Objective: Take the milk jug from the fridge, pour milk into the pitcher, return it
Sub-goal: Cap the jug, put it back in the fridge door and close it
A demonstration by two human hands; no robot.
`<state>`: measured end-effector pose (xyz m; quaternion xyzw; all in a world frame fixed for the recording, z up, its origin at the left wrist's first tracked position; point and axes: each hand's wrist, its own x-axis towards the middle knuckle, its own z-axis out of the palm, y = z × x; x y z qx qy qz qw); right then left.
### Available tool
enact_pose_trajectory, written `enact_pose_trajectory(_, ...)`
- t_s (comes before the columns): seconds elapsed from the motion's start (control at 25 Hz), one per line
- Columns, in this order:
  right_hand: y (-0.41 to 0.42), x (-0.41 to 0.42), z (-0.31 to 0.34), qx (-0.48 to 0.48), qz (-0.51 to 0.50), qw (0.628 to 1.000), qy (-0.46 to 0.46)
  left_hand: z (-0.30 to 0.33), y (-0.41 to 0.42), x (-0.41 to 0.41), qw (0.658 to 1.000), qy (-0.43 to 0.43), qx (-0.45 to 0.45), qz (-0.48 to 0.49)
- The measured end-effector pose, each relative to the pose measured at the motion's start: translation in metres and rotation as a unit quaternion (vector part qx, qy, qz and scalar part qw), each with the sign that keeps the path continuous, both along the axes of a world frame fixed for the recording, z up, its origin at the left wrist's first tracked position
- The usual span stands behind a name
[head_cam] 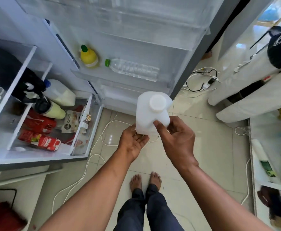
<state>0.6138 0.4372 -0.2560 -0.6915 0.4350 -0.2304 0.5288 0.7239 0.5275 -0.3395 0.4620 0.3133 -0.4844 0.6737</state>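
Observation:
I hold a white plastic milk jug [147, 112] with a white screw cap upright in front of me, above the tiled floor. My right hand [176, 139] grips its handle side, thumb on the front. My left hand [134, 141] cups the jug's bottom left corner from underneath. The fridge [41, 100] stands open to the left, its door [128, 52] swung wide straight ahead. No pitcher is in view.
The door shelf holds a yellow bottle [88, 57] and a clear water bottle [133, 69]. Inside the fridge sit another milk jug [59, 94], red cartons [43, 140] and a chips bag [71, 121]. White cables [103, 137] trail over the floor. A white counter [246, 90] stands on the right.

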Motion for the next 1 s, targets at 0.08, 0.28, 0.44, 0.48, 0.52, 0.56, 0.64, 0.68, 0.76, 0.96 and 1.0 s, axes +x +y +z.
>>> enact_pose_trajectory(0.08,0.002,0.003,-0.038,0.012,0.003,1.000,0.000,-0.028,-0.009,0.008,1.000,0.005,-0.012,0.017)
enact_pose_trajectory(0.28,-0.014,0.017,-0.126,0.031,-0.004,0.999,0.019,-0.093,-0.038,0.026,0.999,-0.019,-0.044,0.021)
enact_pose_trajectory(0.44,-0.046,0.037,-0.192,-0.018,0.008,1.000,0.021,-0.152,-0.066,0.053,0.998,-0.035,-0.042,0.028)
enact_pose_trajectory(0.48,-0.053,0.042,-0.205,-0.026,0.009,0.999,0.017,-0.163,-0.073,0.058,0.998,-0.037,-0.041,0.026)
enact_pose_trajectory(0.52,-0.060,0.047,-0.217,-0.033,0.010,0.999,0.013,-0.172,-0.078,0.064,0.998,-0.041,-0.038,0.020)
enact_pose_trajectory(0.56,-0.068,0.053,-0.231,-0.036,0.008,0.999,0.012,-0.181,-0.085,0.069,0.998,-0.045,-0.035,0.016)
enact_pose_trajectory(0.64,-0.081,0.064,-0.257,-0.035,0.011,0.999,0.011,-0.199,-0.097,0.078,0.998,-0.054,-0.028,0.008)
enact_pose_trajectory(0.68,-0.087,0.069,-0.269,-0.034,0.014,0.999,0.014,-0.206,-0.103,0.083,0.998,-0.059,-0.023,0.002)
enact_pose_trajectory(0.76,-0.099,0.077,-0.288,-0.040,0.024,0.998,0.033,-0.221,-0.111,0.091,0.998,-0.066,-0.013,-0.012)
enact_pose_trajectory(0.96,-0.120,0.094,-0.312,-0.033,0.045,0.995,0.079,-0.249,-0.117,0.100,0.993,-0.092,0.034,-0.072)
enact_pose_trajectory(1.0,-0.123,0.098,-0.312,-0.034,0.048,0.995,0.081,-0.251,-0.117,0.100,0.991,-0.095,0.043,-0.079)
